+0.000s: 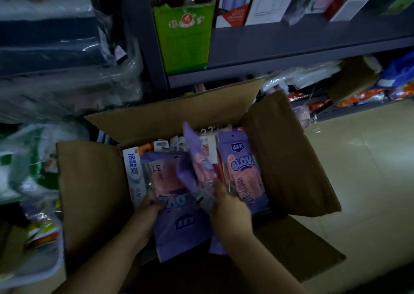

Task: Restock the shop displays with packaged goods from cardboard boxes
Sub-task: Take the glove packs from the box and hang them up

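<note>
left hand [149,206] grips flat glossy purple glove pack [179,222] | right hand [228,206] pinches crinkled pack [195,166] | corrugated box [89,192]

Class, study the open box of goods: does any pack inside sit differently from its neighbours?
Yes. The glove pack under the left hand lies upside down, its lettering inverted, while the pack on the right reads upright. The pack in the right hand is tilted and blurred.

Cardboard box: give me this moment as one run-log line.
phase: unpacking | cardboard box: open, on floor | left hand: holds purple glove pack | right hand: holds second glove pack | shelf placement: not yet
</note>
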The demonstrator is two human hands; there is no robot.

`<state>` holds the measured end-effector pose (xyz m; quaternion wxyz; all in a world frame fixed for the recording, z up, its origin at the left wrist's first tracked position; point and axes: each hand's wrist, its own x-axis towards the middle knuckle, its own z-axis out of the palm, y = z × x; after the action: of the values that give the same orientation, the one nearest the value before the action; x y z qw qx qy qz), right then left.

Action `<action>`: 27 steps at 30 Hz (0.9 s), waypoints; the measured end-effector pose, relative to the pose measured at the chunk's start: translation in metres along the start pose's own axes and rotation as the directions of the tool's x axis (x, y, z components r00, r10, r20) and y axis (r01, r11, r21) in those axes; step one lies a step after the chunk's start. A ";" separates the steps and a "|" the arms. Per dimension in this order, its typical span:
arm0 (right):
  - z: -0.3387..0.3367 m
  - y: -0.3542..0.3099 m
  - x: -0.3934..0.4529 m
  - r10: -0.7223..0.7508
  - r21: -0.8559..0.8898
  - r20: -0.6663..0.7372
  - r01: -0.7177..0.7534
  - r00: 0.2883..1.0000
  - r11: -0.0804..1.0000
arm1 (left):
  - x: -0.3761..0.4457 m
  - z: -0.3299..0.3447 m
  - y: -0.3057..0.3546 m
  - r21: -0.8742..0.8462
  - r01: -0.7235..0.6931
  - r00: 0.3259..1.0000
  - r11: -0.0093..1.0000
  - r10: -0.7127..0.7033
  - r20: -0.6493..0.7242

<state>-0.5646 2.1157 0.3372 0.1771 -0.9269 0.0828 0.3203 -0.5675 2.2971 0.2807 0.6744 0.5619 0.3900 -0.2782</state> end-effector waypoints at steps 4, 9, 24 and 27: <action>0.035 -0.034 -0.003 -0.075 -0.030 0.102 0.079 0.992 0.996 | -0.010 0.021 0.001 -0.147 0.137 0.990 0.980 -0.131 0.050; 0.032 -0.020 -0.005 -0.205 0.120 0.328 0.174 0.922 0.977 | 0.006 0.018 -0.002 -0.066 0.142 0.990 0.988 -0.143 -0.015; 0.033 0.078 0.110 0.244 0.166 0.054 -0.250 0.968 0.954 | 0.049 0.009 -0.008 0.059 0.036 0.985 0.998 -0.025 -0.172; 0.032 0.086 0.118 0.276 0.276 -0.044 -0.254 0.960 0.927 | 0.050 0.011 -0.009 0.025 0.050 0.986 0.998 -0.045 -0.160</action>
<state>-0.5134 2.0439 0.2161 0.2524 -0.8870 0.2570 0.2889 -0.5453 2.2875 0.2350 0.6260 0.5825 0.4522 -0.2538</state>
